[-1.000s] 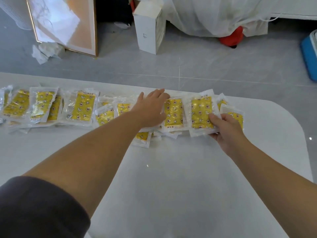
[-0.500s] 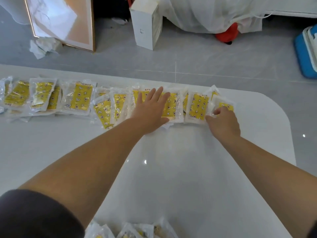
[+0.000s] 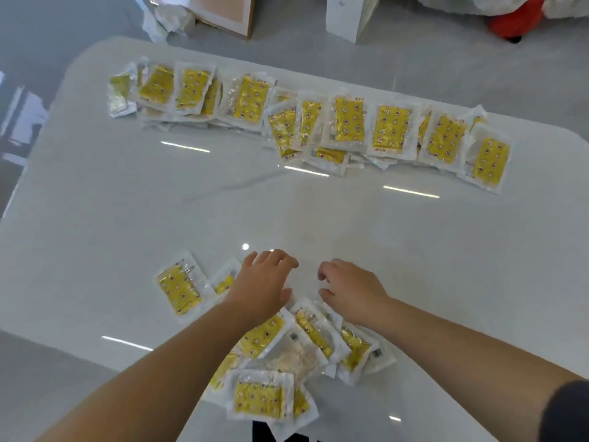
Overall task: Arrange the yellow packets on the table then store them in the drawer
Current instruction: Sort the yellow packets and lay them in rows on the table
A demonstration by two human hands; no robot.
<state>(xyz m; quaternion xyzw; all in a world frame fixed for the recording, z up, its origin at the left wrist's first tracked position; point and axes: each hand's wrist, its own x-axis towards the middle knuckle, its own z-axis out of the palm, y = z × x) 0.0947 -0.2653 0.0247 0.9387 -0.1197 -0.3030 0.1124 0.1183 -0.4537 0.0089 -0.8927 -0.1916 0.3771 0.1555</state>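
1. Fingers are curling loosely, gripping nothing, on the left hand [image 3: 264, 285] and the right hand [image 3: 353, 290].
2. The loose pile [image 3: 287, 355] of yellow packets is lying just nearside of both, under the wrists.
3. The arranged row [image 3: 318, 122] is running crosswise, well beyond that pile.

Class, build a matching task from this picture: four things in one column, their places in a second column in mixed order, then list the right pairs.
Things
1. long row of yellow plastic packets
2. loose heap of yellow plastic packets
3. single yellow plastic packet lying apart
4. tall white cardboard box

Places
A. on the grey floor beyond the glossy white table
B. on the table, just left of the heap
C. along the table's far side
D. at the table's near edge, closest to the person

Pairs: 1-C, 2-D, 3-B, 4-A
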